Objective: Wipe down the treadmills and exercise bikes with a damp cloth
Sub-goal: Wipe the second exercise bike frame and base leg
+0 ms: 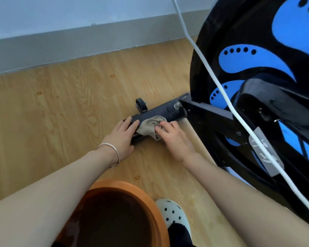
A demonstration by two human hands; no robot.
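Since the right-hand fingers (pixel 165 124) are curled down into the cloth (pixel 150 126) and bunching it against the bike's base bar (pixel 161 111), I'd call that a grip on the cloth rather than a flat press. The left-hand fingers (pixel 130 124) lie pretty much straight over the bar's end cap, touching it and holding nothing, which looks like bracing to me. So the cloth sits on top of the bar between the two hands, at about 10 o'clock from the right hand (pixel 175 138) and 2 o'clock from the left hand (pixel 122 138). Key bit for the next stroke: the bar's long axis runs roughly 8 o'clock to 2 o'clock, end cap at the 8 end, frame joint at the 2 end. The left hand covers the 8 side, so my guess is the wipe goes toward 2 o'clock where bare bar shows, and the right hand is nearer for that. Further out there's a small caster wheel (pixel 141 104) at 11 o'clock from the cloth, the black-and-blue flywheel cover (pixel 239 41) at 2 o'clock with a white cable (pixel 212 73) crossing it, and an orange basin (pixel 125 186) on the floor (pixel 61 95) at 6 o'clock.
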